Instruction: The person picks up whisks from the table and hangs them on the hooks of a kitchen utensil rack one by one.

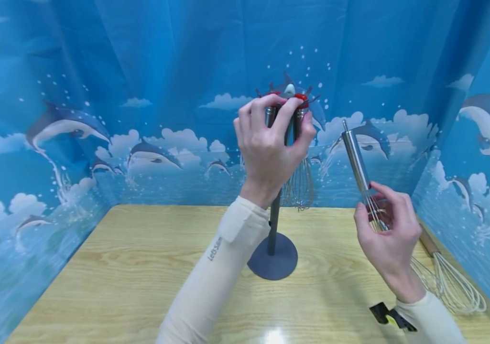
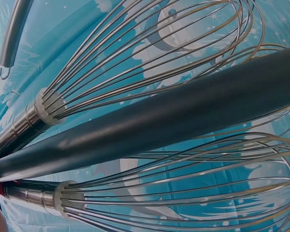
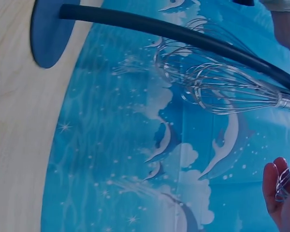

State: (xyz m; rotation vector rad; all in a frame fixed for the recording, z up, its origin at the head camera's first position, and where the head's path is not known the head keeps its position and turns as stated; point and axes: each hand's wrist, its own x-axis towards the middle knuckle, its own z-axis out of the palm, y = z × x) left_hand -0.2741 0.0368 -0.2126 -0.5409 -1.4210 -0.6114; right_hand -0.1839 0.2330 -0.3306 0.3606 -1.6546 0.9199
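Observation:
A dark stand with a round base rises from the table, and several wire whisks hang from its top. At that top is my left hand, its thumb and index finger pinching the red-tipped handle end of a hanging whisk. In the left wrist view, two hanging whisks flank the pole. To the right of the stand, my right hand holds a steel-handled whisk by its wires, the handle pointing up and its hanging loop uppermost. The right fingers partly hide the wires.
On the table at the right lies a whisk with a wooden handle, beside more whisk wires. A blue dolphin-printed curtain encloses the back and both sides.

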